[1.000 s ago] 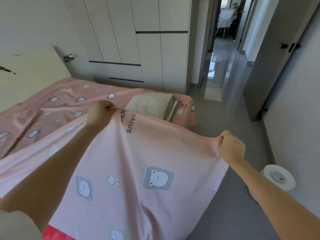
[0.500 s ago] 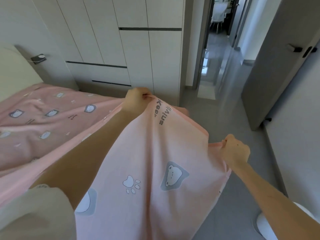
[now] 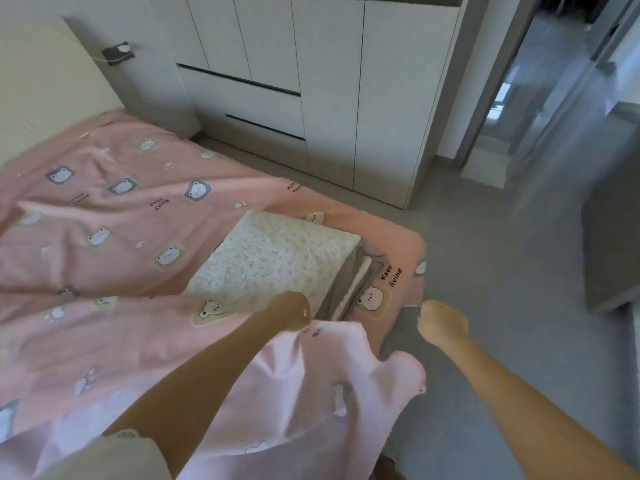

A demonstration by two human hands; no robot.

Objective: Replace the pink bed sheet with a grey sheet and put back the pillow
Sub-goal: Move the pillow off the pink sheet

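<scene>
Head view: pink sheet (image 3: 104,237) spread over the bed (image 3: 45,84), its near part bunched and hanging off the side. And the left hand (image 3: 291,310) is curled right at that edge, but I can't tell whether the fingers grip it. Over the floor (image 3: 485,271) the right hand (image 3: 441,323) is a fist, fingers together, holding nothing. On the sheet, near the bed's corner, lies the pillow (image 3: 273,261).

The head camera (wide-angle, worn) looks forward and down across the bed (image 3: 104,265) toward the wardrobe (image 3: 329,98), close above the left hand (image 3: 291,310) and right hand (image 3: 441,323).
</scene>
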